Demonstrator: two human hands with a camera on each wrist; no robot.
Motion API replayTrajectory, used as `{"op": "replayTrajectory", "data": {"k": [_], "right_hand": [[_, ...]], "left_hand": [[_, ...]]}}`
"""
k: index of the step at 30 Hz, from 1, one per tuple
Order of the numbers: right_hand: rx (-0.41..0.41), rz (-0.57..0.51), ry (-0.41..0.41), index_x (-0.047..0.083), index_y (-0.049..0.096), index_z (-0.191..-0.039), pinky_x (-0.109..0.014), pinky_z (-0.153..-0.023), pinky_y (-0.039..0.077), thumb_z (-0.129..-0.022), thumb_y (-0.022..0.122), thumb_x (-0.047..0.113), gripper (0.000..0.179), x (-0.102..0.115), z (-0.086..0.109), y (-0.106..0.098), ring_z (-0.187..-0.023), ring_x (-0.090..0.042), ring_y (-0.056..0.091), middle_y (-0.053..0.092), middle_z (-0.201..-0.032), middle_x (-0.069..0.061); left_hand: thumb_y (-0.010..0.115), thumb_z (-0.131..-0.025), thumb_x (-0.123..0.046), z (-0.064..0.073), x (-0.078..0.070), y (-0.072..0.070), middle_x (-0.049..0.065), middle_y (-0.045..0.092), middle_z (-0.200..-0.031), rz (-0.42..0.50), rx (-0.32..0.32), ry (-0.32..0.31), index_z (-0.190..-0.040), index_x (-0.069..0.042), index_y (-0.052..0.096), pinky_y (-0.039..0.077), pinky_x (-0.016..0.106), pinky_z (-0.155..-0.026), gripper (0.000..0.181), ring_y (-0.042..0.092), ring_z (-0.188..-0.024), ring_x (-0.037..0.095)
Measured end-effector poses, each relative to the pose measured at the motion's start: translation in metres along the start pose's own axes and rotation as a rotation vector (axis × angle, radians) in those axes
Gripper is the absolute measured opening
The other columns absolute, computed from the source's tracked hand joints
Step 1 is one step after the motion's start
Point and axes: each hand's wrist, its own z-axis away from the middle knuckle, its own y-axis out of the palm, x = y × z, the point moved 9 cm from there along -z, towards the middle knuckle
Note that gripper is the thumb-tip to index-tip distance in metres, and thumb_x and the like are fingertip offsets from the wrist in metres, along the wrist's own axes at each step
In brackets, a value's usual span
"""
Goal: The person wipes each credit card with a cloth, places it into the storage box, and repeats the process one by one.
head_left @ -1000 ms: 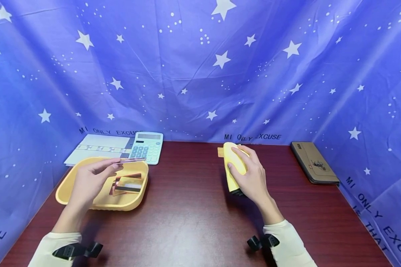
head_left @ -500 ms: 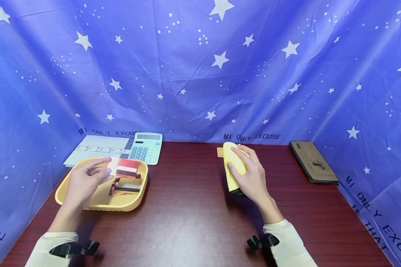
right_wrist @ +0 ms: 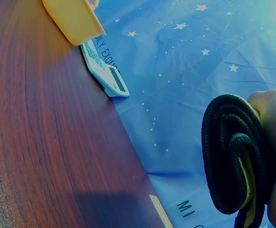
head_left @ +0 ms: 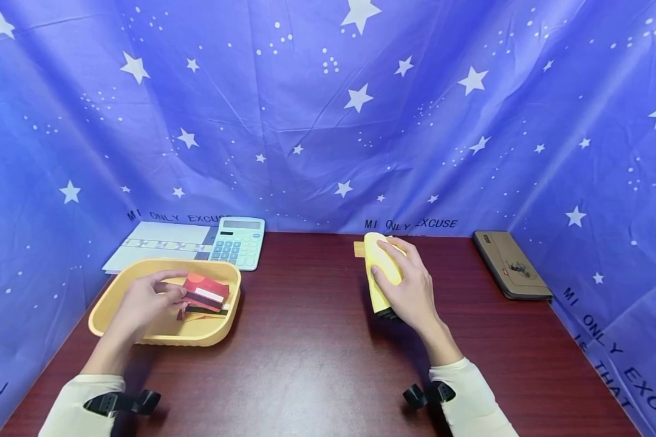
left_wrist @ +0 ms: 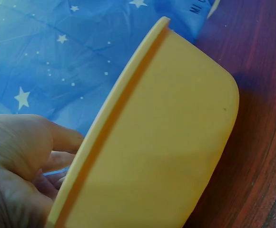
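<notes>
In the head view my left hand (head_left: 150,303) reaches into a yellow plastic basket (head_left: 99,312) at the left. Its finger and thumb pinch the left edge of a red card (head_left: 206,286) with a dark stripe and a white strip. Under it lie other cards (head_left: 199,317), mostly covered. The basket wall (left_wrist: 162,118) hides my left fingertips in the left wrist view. My right hand (head_left: 412,288) grips a rolled yellow bundle (head_left: 381,267) with a black knitted end (right_wrist: 231,152), perhaps a folded glove. A flat light-orange piece (head_left: 359,249) shows beside the bundle's far end.
Behind the basket are a light-blue calculator (head_left: 237,243) and a white flat box or book (head_left: 164,233) with a patterned band. A brown wallet (head_left: 514,265) lies at the far right. Star-printed blue cloth (head_left: 306,121) surrounds the dark wooden table (head_left: 306,340).
My left hand has turned the card from edge-on to face-up and lowered it onto the other cards in the basket. The right hand and its bundle have stayed put.
</notes>
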Motion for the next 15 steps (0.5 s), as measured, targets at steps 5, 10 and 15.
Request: {"op": "replayTrajectory", "data": {"k": [5, 10, 15], "right_hand": [[0.002, -0.002, 0.004, 0.017, 0.07, -0.133, -0.042, -0.076, 0.054, -0.084, 0.082, 0.017, 0.051, -0.0001, -0.0001, -0.0006, -0.114, -0.029, 0.066, 0.063, -0.14, -0.007], [0.003, -0.003, 0.004, 0.017, 0.07, -0.133, -0.043, -0.077, 0.055, -0.084, 0.082, 0.017, 0.05, 0.0002, -0.0002, -0.0013, -0.116, -0.029, 0.065, 0.062, -0.14, -0.007], [0.0, -0.004, 0.004, 0.017, 0.07, -0.133, -0.044, -0.077, 0.055, -0.084, 0.081, 0.017, 0.05, 0.0001, -0.0001, -0.0026, -0.115, -0.029, 0.066, 0.062, -0.14, -0.007]], "left_hand": [[0.055, -0.101, -0.007, -0.0009, 0.0034, 0.0046, 0.034, 0.071, -0.115, 0.009, 0.047, -0.033, -0.137, 0.01, 0.058, 0.067, 0.025, -0.069, 0.04, 0.076, -0.078, 0.013], [0.053, -0.102, -0.006, -0.0015, 0.0022, 0.0033, 0.032, 0.072, -0.114, -0.05, 0.045, -0.012, -0.131, 0.01, 0.064, 0.066, 0.022, -0.068, 0.036, 0.075, -0.08, 0.011], [0.064, -0.1, -0.011, -0.0015, 0.0008, 0.0019, 0.027, 0.075, -0.112, -0.092, 0.051, 0.016, -0.131, 0.007, 0.066, 0.063, 0.02, -0.069, 0.036, 0.076, -0.086, 0.015]]}}
